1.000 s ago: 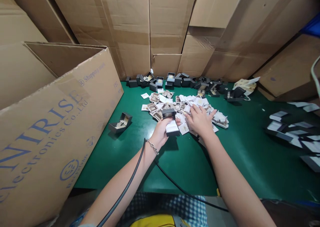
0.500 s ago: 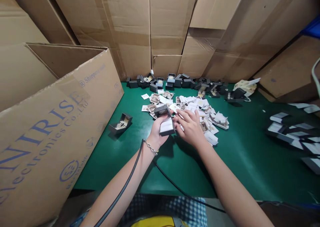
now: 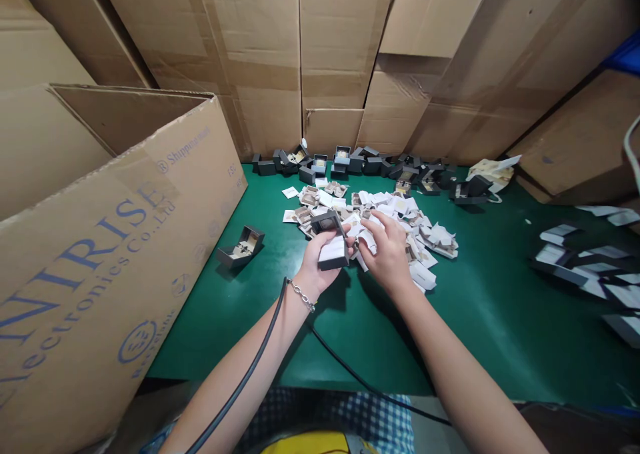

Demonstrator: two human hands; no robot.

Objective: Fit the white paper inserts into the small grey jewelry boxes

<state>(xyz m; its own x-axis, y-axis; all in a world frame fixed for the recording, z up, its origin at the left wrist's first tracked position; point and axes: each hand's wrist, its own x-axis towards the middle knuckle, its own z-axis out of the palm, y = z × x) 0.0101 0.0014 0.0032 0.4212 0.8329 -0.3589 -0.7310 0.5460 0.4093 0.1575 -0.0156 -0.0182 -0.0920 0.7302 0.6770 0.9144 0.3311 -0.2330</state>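
Observation:
My left hand (image 3: 316, 264) is closed around a small open dark grey box (image 3: 331, 239) with a white lining, held just above the green table (image 3: 380, 321). My right hand (image 3: 389, 253) is right beside it, fingers curled on a small white card insert (image 3: 367, 239) taken from the pile. The pile of white and beige card inserts (image 3: 400, 224) lies just behind both hands. One open grey box (image 3: 241, 246) sits alone to the left.
A large open cardboard carton (image 3: 100, 241) printed in blue stands at the left. A row of small grey boxes (image 3: 360, 164) lines the cardboard wall at the back. Flat grey and white pieces (image 3: 585, 267) lie at the right. A black cable (image 3: 260, 361) runs along my left arm.
My right hand lifted off the pile with a white insert and drew toward the box. My left hand tilted the box and shifted it slightly left.

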